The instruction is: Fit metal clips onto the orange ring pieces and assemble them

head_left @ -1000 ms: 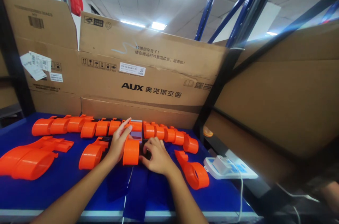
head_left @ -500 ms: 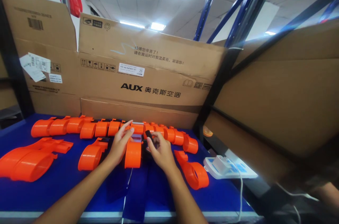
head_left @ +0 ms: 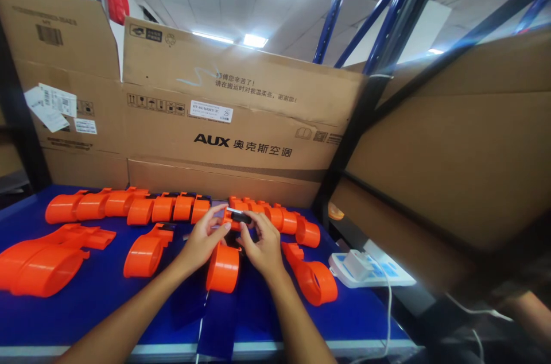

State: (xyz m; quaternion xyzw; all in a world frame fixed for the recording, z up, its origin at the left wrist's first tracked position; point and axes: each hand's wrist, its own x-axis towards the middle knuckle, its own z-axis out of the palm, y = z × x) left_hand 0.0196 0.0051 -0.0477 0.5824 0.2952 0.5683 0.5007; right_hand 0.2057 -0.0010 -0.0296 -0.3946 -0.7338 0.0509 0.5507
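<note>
Above the middle of the blue table, an orange ring-shaped plastic piece (head_left: 222,270) hangs just below both hands. The fingers of my left hand (head_left: 205,237) are closed on the left side of its upper end. My right hand (head_left: 262,240) pinches a small black part (head_left: 241,217) against that upper end, where a thin pale strip also shows. My fingers hide part of the join. Nearby on the left lies a similar orange piece (head_left: 144,254) with a black part at its top. Another orange piece (head_left: 319,283) rests to the right of my right hand.
A row of several orange rings (head_left: 140,212) runs along the back of the blue table (head_left: 146,312). Larger orange pieces (head_left: 47,263) lie at the left. Behind stands a cardboard sheet (head_left: 172,123). A white power strip (head_left: 370,269) with a cable sits at the right edge.
The orange piece has tilted, its ring moving slightly right and down. My left hand has shifted right, closer to my right hand. The black part now lies more level against the upper end.
</note>
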